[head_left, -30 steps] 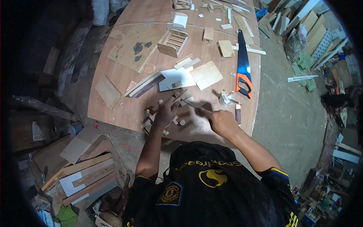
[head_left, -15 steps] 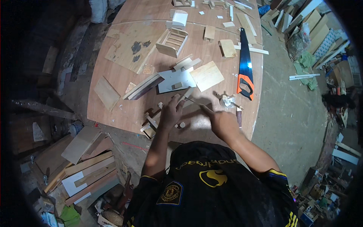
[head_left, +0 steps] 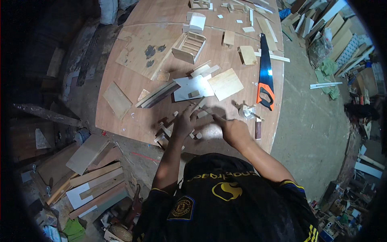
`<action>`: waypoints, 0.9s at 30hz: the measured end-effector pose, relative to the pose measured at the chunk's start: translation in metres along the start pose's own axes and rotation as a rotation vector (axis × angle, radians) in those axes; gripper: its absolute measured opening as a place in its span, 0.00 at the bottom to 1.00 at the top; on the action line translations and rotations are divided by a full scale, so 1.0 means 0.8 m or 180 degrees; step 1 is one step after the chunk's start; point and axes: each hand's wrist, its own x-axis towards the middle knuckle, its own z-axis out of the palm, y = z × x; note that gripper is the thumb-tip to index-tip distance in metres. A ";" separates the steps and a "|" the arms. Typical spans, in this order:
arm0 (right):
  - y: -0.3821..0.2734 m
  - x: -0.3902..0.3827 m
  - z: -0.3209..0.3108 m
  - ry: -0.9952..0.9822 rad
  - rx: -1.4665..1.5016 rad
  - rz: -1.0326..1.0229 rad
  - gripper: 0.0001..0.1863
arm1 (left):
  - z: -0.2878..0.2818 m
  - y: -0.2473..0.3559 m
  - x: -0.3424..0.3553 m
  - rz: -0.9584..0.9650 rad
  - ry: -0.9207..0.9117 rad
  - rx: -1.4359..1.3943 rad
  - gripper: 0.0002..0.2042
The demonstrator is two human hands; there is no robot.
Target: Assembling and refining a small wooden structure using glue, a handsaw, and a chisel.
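Note:
My left hand [head_left: 186, 122] is closed around a small pale wood strip [head_left: 199, 103] that points away from me. In my right hand [head_left: 234, 131] is a thin, dark, blade-like tool, its handle wrapped by my fingers; its tip meets the strip. I cannot tell whether it is a knife or a file. Small wooden blocks [head_left: 198, 136] lie by my left wrist, next to a little wooden frame [head_left: 163, 139]. Beyond my hands rests a white board [head_left: 186, 86] with a small wood block [head_left: 194, 93] on it, partly overlapped by a square thin plywood piece [head_left: 226, 84].
A handsaw [head_left: 265, 76] with an orange and black handle lies along the right of the table [head_left: 139, 115]. A crumpled clear wrapping [head_left: 246, 111] is near my right hand. Farther back stands an open wooden box [head_left: 189, 47]. Scrap boards [head_left: 96, 181] are piled on the floor at left.
The view has shifted slightly, so the table appears a little lower and to the right. Both hands keep their grip; the tool has moved slightly against the strip.

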 end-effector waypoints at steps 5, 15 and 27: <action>-0.004 0.015 0.008 0.0210 0.0028 -0.0201 0.30 | -0.014 -0.010 0.008 -0.0250 -0.0041 0.0150 0.16; 0.006 0.012 0.004 0.0211 0.0147 -0.0053 0.28 | 0.004 -0.013 0.013 0.0128 0.0113 0.0207 0.12; 0.016 0.024 0.016 0.0556 0.0524 -0.0213 0.25 | 0.014 -0.014 0.010 0.0568 0.0460 0.0067 0.13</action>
